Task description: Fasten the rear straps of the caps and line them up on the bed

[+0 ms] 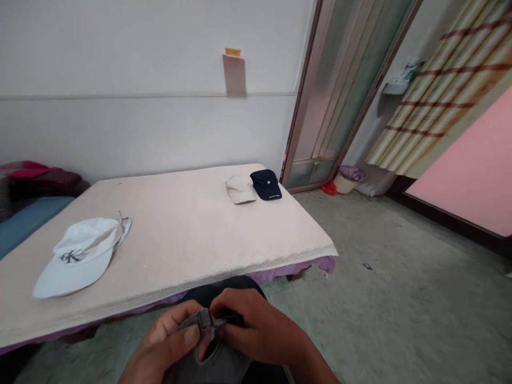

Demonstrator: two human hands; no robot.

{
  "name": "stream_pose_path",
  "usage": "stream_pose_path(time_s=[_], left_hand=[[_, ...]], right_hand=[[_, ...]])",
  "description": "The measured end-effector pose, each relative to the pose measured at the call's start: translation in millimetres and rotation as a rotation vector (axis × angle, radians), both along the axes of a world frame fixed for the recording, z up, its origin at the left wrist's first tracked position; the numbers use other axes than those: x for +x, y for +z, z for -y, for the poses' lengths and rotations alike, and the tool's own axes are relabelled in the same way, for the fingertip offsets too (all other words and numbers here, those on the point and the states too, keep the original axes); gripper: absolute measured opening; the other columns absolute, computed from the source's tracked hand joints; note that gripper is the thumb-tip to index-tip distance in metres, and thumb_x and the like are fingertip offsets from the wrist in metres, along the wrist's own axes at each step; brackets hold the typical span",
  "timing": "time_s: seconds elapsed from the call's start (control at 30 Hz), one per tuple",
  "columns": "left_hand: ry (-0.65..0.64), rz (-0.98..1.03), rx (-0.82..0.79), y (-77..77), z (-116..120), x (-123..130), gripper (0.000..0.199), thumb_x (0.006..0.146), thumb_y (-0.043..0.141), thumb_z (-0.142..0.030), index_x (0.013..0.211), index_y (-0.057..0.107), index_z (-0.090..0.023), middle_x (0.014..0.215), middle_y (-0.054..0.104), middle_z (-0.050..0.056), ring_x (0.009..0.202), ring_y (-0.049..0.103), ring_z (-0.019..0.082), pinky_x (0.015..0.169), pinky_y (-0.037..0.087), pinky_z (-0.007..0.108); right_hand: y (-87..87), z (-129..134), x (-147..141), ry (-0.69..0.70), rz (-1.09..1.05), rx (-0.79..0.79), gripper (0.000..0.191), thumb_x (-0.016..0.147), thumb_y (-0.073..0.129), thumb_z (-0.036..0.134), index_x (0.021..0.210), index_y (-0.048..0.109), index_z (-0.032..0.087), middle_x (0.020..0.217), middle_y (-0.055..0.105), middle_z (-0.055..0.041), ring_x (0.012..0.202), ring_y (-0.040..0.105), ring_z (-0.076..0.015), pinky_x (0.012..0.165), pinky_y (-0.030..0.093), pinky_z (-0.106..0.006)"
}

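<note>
A dark grey cap (216, 365) is held low at the bottom of the view, its back opening and strap facing up. My left hand (170, 336) is closed on the cap beside the strap's buckle (205, 318), thumb on top. My right hand (256, 325) pinches the strap just right of the buckle; its fingertips are partly hidden. On the bed at the left lies a white cap (82, 256) with dark lettering and a loose strap. Toward the far right end, a cream cap (240, 189) sits against a navy cap (266, 184).
The bed (180, 234) has a pale cover and stands against a white wall. Dark red and pink cloth (44, 178) is piled at its left. Right of it are a sliding door (320, 96), a waste bin (347, 180) and a striped curtain (444, 85).
</note>
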State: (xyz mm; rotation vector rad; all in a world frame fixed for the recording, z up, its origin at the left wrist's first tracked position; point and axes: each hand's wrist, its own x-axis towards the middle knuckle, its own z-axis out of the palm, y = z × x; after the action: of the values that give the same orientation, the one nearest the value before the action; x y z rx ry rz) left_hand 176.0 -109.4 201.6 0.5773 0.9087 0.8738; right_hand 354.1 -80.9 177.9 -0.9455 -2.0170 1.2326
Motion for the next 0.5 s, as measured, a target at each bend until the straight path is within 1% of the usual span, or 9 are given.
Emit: stream_pose_path(time_s=[0.03, 0.07, 0.17, 0.23, 0.33, 0.43, 0.5], left_hand=[[-0.007, 0.000, 0.008, 1.8, -0.3, 1.9, 0.027, 0.062, 0.076, -0.037, 0.058, 0.061, -0.014, 0.052, 0.049, 0.000, 0.050, 0.042, 0.011, 0.049, 0.033, 0.022], [-0.005, 0.002, 0.014, 2.7, -0.6, 3.8, 0.028, 0.063, 0.075, -0.037, 0.057, 0.060, -0.014, 0.053, 0.049, 0.000, 0.051, 0.041, 0.011, 0.049, 0.033, 0.022], [0.049, 0.001, 0.000, 1.4, -1.3, 8.9, 0.025, 0.065, 0.074, -0.033, 0.057, 0.059, -0.015, 0.055, 0.049, -0.001, 0.052, 0.041, 0.011, 0.050, 0.034, 0.021], [0.090, -0.005, -0.020, -0.8, -1.5, 11.3, 0.019, 0.066, 0.074, -0.029, 0.062, 0.061, -0.015, 0.056, 0.050, -0.002, 0.053, 0.043, 0.010, 0.051, 0.035, 0.020], [0.116, -0.029, -0.015, -2.7, -2.4, 13.9, 0.015, 0.066, 0.075, -0.028, 0.070, 0.065, -0.017, 0.057, 0.052, -0.002, 0.054, 0.044, 0.011, 0.053, 0.037, 0.020], [0.102, -0.063, 0.024, -2.3, -4.5, 17.0, 0.020, 0.065, 0.076, -0.030, 0.063, 0.061, -0.016, 0.057, 0.052, -0.002, 0.053, 0.044, 0.011, 0.052, 0.037, 0.020], [0.077, -0.079, 0.032, -2.3, -6.1, 19.8, 0.022, 0.065, 0.075, -0.032, 0.061, 0.060, -0.017, 0.057, 0.052, -0.002, 0.051, 0.045, 0.011, 0.051, 0.037, 0.021]], right_hand=[[-2.4, -0.6, 1.0, 0.001, -0.006, 0.002, 0.013, 0.080, 0.055, 0.017, 0.091, 0.062, 0.020, 0.082, 0.062, 0.0008, 0.075, 0.056, -0.0130, 0.066, 0.039, -0.023], [-4.3, -1.2, 2.2, -0.034, -0.024, 0.003, 0.011, 0.082, 0.052, 0.017, 0.087, 0.062, 0.019, 0.079, 0.061, 0.0013, 0.073, 0.055, -0.0125, 0.066, 0.038, -0.023], [-6.5, -3.1, 7.2, -0.254, -0.138, -0.002, 0.010, 0.084, 0.048, 0.015, 0.081, 0.057, 0.018, 0.073, 0.055, 0.0025, 0.070, 0.050, -0.0116, 0.063, 0.036, -0.023], [-5.7, -4.5, 11.0, -0.353, -0.218, 0.004, 0.008, 0.084, 0.048, 0.016, 0.079, 0.054, 0.018, 0.068, 0.050, 0.0032, 0.066, 0.046, -0.0114, 0.060, 0.034, -0.022], [-3.7, -6.5, 15.7, -0.401, -0.294, 0.001, 0.007, 0.083, 0.050, 0.018, 0.076, 0.053, 0.018, 0.065, 0.046, 0.0037, 0.063, 0.042, -0.0112, 0.057, 0.031, -0.023], [-1.7, -9.0, 19.6, -0.434, -0.341, -0.018, 0.005, 0.080, 0.052, 0.016, 0.075, 0.053, 0.018, 0.064, 0.045, 0.0038, 0.062, 0.042, -0.0112, 0.057, 0.032, -0.023], [0.4, -11.8, 22.1, -0.434, -0.369, -0.042, 0.005, 0.078, 0.052, 0.015, 0.073, 0.052, 0.018, 0.064, 0.045, 0.0037, 0.062, 0.041, -0.0112, 0.057, 0.032, -0.023]])
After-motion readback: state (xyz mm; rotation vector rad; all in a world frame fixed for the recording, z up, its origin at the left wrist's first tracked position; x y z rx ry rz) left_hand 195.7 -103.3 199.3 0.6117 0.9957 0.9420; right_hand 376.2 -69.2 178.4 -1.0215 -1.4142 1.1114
